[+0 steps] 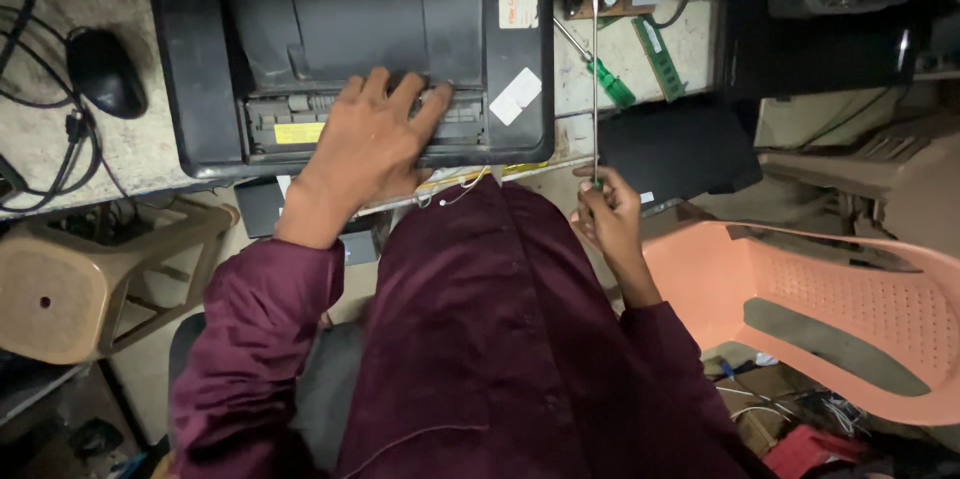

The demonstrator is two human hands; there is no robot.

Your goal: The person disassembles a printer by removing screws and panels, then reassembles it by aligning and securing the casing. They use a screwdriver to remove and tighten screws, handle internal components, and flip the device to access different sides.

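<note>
Left hand (370,144) on black printer (350,39), right hand (605,209) gripping upright screwdriver (595,69)

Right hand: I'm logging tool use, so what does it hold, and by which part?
The right hand grips a long screwdriver by its handle end, shaft pointing up.

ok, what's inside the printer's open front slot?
In the printer opening: grey roller parts and a yellow label at left. The left hand rests flat across the middle, covering the rest. The right hand holds a screwdriver clear of it.
</note>
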